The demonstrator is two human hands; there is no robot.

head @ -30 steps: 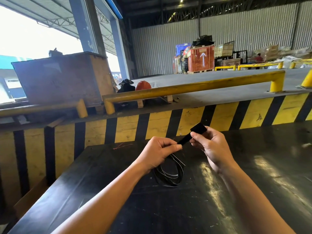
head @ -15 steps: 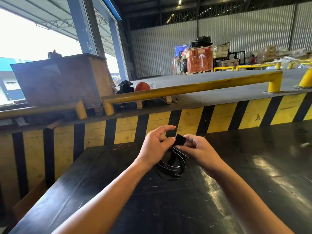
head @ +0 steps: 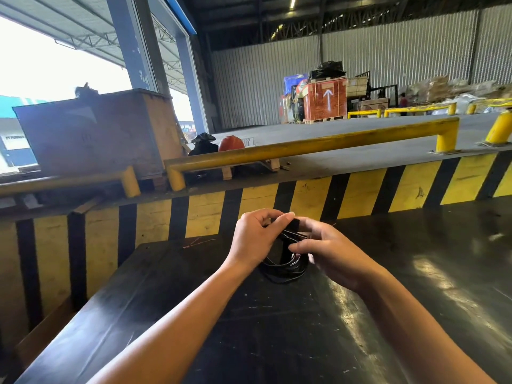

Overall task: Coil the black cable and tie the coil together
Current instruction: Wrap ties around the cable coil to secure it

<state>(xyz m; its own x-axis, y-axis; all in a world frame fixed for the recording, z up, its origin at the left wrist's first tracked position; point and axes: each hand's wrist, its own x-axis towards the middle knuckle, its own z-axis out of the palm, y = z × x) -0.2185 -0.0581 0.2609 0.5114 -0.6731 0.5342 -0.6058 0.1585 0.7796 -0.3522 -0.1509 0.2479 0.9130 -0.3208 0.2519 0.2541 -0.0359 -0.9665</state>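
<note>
The black cable (head: 285,268) is wound into a small coil that hangs between my two hands just above the black table (head: 249,328). My left hand (head: 253,238) pinches the top of the coil from the left. A flat black strap (head: 292,227) lies over the top of the coil, pressed under my left thumb and fingers. My right hand (head: 324,250) holds the coil from the right, its fingers curled round the strands and the strap. The upper part of the coil is hidden by both hands.
The table's far edge meets a yellow and black striped barrier (head: 360,192). Beyond it run yellow guard rails (head: 304,146), a large wooden crate (head: 94,137) at the left, and stacked pallets (head: 325,101) far back.
My right hand brought the strap's free end down from up and right onto the coil. Both hands have closed in together over the coil's top.
</note>
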